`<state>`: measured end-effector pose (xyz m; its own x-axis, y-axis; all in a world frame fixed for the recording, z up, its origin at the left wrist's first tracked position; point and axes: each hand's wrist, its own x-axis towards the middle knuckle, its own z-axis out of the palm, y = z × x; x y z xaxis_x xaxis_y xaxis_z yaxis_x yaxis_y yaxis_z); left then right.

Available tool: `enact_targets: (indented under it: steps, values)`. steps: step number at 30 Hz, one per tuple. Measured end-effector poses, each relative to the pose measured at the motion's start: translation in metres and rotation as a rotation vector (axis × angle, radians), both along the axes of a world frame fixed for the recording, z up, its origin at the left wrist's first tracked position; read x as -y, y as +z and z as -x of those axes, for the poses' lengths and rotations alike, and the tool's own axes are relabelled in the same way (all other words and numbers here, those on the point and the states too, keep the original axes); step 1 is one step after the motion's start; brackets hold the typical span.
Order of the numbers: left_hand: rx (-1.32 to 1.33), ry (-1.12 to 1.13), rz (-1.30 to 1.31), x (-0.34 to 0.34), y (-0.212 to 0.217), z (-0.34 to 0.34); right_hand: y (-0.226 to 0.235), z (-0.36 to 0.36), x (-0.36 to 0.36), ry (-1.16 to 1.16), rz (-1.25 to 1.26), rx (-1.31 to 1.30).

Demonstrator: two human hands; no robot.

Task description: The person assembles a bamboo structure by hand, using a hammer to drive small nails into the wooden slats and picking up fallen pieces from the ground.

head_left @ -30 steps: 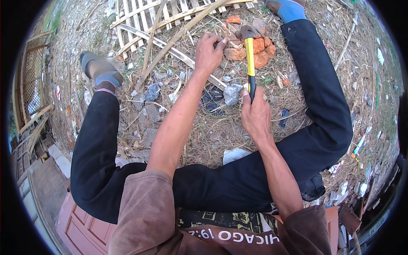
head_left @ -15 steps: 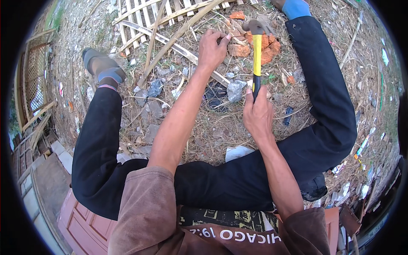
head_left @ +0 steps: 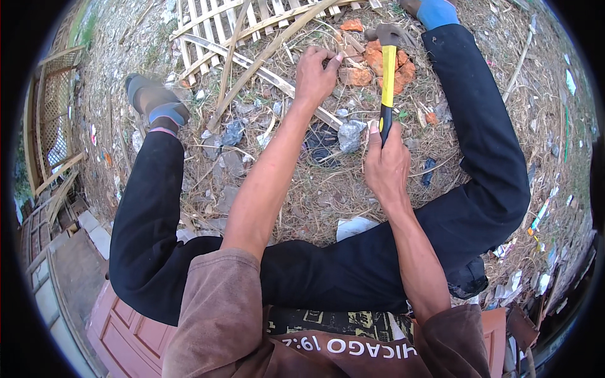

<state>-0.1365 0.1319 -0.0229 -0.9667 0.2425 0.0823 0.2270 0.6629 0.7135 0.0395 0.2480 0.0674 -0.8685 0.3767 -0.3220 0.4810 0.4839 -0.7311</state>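
Observation:
A claw hammer [head_left: 388, 77] with a yellow and black handle is gripped near its lower end by my right hand [head_left: 386, 165]. The hammer's grey metal head lies over a pile of broken orange brick pieces [head_left: 404, 72]. Left of the bricks, my left hand [head_left: 317, 77] is closed, thumb and fingertips pressed together; whatever it may pinch is too small to make out. A long wooden strip [head_left: 272, 77] passes behind my left wrist. It belongs with a lattice of thin slats [head_left: 208, 25] lying on the ground beyond.
My legs in black trousers [head_left: 151, 220] are spread on both sides. Between them lie dry grass, grey stones [head_left: 350, 136], black plastic scraps [head_left: 322, 143] and white litter [head_left: 354, 228]. A pinkish panelled board [head_left: 135, 334] is beneath me. Wooden frames [head_left: 53, 120] stand at the far left.
The hammer and my right hand have shifted slightly to the right, and the hammer head is a little right of where it was. My left hand stays almost in place, still closed.

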Motion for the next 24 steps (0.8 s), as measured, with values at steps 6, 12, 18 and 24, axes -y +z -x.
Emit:
enact_targets:
  steps: [6, 12, 18, 24]
  values:
    - [0.039, -0.004, 0.010, 0.002, 0.000, 0.002, -0.016, -0.003, 0.000, 0.063, -0.103, 0.094]
    - [0.137, 0.017, -0.030, 0.003, 0.004, 0.007, -0.004, 0.003, -0.014, -0.102, 0.089, 0.030]
    - [0.365, 0.094, -0.236, 0.006, 0.030, 0.019, -0.010, 0.003, -0.023, -0.208, 0.230, -0.045]
    - [0.641, 0.005, -0.219, 0.008, 0.076, 0.019, -0.017, 0.004, -0.024, -0.276, 0.343, -0.115]
